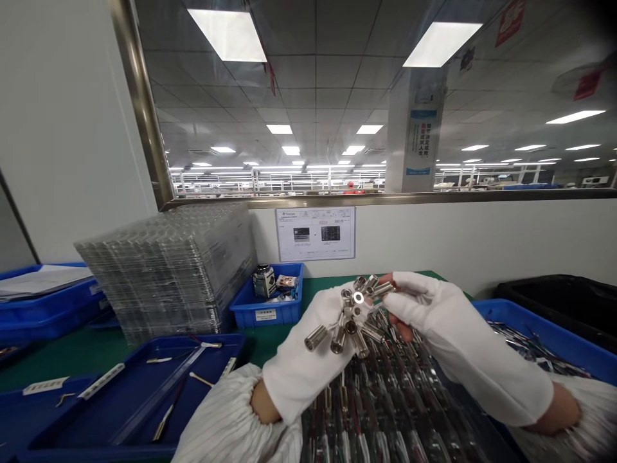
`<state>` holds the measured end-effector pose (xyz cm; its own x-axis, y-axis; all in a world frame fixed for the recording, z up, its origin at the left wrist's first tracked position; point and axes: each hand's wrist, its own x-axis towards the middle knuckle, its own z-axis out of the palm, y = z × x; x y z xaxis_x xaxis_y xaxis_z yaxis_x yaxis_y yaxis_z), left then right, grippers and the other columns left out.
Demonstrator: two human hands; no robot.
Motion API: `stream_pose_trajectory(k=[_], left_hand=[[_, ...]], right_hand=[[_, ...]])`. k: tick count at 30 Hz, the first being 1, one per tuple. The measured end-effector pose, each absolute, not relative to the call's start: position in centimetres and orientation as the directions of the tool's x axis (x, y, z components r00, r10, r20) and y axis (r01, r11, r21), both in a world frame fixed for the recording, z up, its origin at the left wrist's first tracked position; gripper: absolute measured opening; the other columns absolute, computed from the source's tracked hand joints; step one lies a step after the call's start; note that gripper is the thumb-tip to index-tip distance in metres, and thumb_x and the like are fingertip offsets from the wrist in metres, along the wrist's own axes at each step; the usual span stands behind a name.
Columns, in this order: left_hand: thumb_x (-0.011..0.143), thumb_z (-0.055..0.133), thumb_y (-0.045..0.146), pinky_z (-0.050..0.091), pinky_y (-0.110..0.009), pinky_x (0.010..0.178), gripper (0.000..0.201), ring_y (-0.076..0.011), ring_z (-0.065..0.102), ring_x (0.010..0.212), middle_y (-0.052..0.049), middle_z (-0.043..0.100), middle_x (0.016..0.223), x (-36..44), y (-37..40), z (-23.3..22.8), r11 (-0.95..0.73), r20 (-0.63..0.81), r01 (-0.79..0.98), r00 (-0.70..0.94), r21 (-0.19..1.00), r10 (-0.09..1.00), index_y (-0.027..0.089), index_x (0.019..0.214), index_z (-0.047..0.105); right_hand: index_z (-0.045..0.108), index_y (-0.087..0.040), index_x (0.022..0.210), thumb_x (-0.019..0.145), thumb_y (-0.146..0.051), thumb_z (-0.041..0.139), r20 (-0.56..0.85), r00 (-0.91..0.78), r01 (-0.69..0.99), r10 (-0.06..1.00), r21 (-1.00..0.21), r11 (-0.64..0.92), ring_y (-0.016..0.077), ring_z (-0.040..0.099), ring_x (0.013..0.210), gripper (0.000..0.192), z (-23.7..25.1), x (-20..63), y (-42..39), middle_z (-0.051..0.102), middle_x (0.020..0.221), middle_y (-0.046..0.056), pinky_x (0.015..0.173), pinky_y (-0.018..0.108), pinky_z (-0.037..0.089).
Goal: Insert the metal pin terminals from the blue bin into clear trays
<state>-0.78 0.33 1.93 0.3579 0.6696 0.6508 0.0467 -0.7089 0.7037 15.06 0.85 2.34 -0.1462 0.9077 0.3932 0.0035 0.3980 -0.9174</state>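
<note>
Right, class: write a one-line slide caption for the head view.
Two white-gloved hands, left hand and right hand, hold a bunch of metal tubes above a tray of wired parts.

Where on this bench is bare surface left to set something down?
Free: green mat between small blue bin and wide blue tray; that tray's floor holds few tools. Crowded: under left hand and right hand, the tray of metal tubes.

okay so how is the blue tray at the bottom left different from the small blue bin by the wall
The blue tray is wide and shallow; the small blue bin is narrower with taller walls. The tray holds a few thin tools lying flat and apart; the bin holds a boxy metal part and smaller items packed close. The bin carries a white label on its front; the tray shows none. Both are blue plastic on the green table.
</note>
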Motion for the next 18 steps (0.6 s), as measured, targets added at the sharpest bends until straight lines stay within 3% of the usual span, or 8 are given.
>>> stream_pose_trajectory(k=[5, 11, 18], left_hand=[[0.068, 0.047, 0.016, 0.029, -0.034, 0.093, 0.034, -0.0203, 0.042, 0.103, -0.002, 0.053, 0.105, -0.9, -0.5, 2.9, -0.706, 0.636, 0.088, 0.367, 0.703, 0.679, 0.022, 0.102, 0.051], [0.065, 0.053, 0.019, 0.035, -0.034, 0.089, 0.035, -0.0216, 0.043, 0.102, -0.003, 0.052, 0.106, -0.9, -0.2, 2.2, -0.665, 0.602, 0.029, 0.397, 0.746, 0.692, 0.021, 0.100, 0.052], [0.068, 0.052, 0.026, 0.037, -0.032, 0.087, 0.023, -0.0217, 0.047, 0.098, -0.005, 0.057, 0.095, -0.8, -0.3, 2.5, -0.455, 0.500, -0.207, 0.372, 0.866, 0.782, 0.017, 0.089, 0.056]], right_hand=[[0.059, -0.018, 0.088, 0.061, -0.020, 0.058, 0.472, -0.060, 0.074, 0.880, -0.877, 0.475, 0.0139, 0.055, 0.072, 0.027, 2.8, 14.5, 0.2, 0.061, 0.081, 0.003, 0.062, 0.023, 0.046], [0.060, -0.017, 0.084, 0.062, -0.021, 0.055, 0.435, -0.070, 0.112, 0.898, -0.891, 0.441, 0.0113, 0.054, 0.057, 0.022, 3.1, 14.8, -0.1, 0.062, 0.072, 0.001, 0.051, 0.021, 0.044], [0.058, -0.016, 0.068, 0.063, -0.020, 0.054, 0.396, -0.202, 0.047, 0.896, -0.910, 0.412, 0.0066, 0.048, 0.042, 0.007, 2.7, 15.5, 1.2, 0.056, 0.057, -0.002, 0.044, 0.019, 0.036]])
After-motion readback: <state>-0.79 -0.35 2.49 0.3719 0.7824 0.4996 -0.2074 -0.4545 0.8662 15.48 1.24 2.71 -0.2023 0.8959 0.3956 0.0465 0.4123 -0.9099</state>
